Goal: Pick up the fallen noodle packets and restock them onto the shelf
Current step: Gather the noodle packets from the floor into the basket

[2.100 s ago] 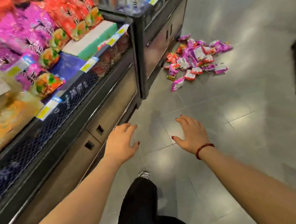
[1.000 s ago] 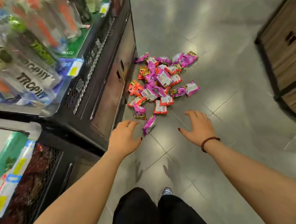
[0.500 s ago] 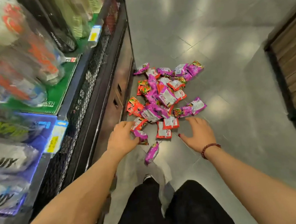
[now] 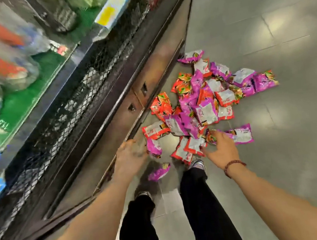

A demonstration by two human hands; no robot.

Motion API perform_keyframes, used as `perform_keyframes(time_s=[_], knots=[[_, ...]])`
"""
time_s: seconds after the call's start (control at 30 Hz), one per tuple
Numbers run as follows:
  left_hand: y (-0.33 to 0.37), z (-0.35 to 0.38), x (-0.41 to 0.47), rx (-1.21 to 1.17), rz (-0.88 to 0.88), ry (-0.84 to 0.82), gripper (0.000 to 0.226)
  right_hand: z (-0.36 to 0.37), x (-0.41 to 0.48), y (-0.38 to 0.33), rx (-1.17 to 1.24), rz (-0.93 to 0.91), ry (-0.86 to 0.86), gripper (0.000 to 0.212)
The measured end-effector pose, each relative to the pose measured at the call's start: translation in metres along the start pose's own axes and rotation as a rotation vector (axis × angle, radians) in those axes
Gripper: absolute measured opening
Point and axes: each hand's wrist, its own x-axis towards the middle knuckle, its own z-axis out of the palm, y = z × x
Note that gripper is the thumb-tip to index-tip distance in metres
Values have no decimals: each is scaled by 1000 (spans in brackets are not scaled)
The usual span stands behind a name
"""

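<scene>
Several purple and red noodle packets point(image 4: 204, 103) lie in a heap on the grey tiled floor beside the base of the dark shelf unit point(image 4: 102, 114). One purple packet point(image 4: 159, 172) lies apart, close to my feet. My left hand point(image 4: 130, 158) reaches down at the near left edge of the heap, fingers relaxed, holding nothing. My right hand point(image 4: 220, 148) hovers over the near packets with fingers spread, close to a purple packet point(image 4: 240, 134); I cannot tell whether it touches one.
The shelf on the left has a black mesh front and a yellow price tag point(image 4: 109, 13), with blurred bottles on a green mat point(image 4: 29, 94) above. Base drawers point(image 4: 137, 98) face the heap. My shoes point(image 4: 196, 163) stand right at the pile. Bare tiled floor stretches to the right.
I have walked up to the heap and bent over it. Both hands have moved forward and down until they are at the nearest packets.
</scene>
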Motion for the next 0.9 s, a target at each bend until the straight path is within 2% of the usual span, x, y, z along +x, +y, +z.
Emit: perform_keyframes(time_s=[0.13,0.23,0.37,0.43,0.57,0.77,0.9], knots=[[-5,59,40,-193,-278,39,71,26,78,22,52,5,-89,55],[-26,113,82,-304,-390,82,66,61,137,39,59,18,-102,48],[-67,184,150,-400,-506,84,86,124,208,76,97,61,-136,72],[-89,217,185,-421,-571,114,91,155,239,94,109,78,-127,77],[-133,279,242,-423,-628,164,92,212,287,138,47,93,-104,80],[-192,348,293,-527,-681,230,88,282,329,186,240,85,-17,86],[-217,366,301,-594,-701,276,82,303,330,192,329,105,93,78]])
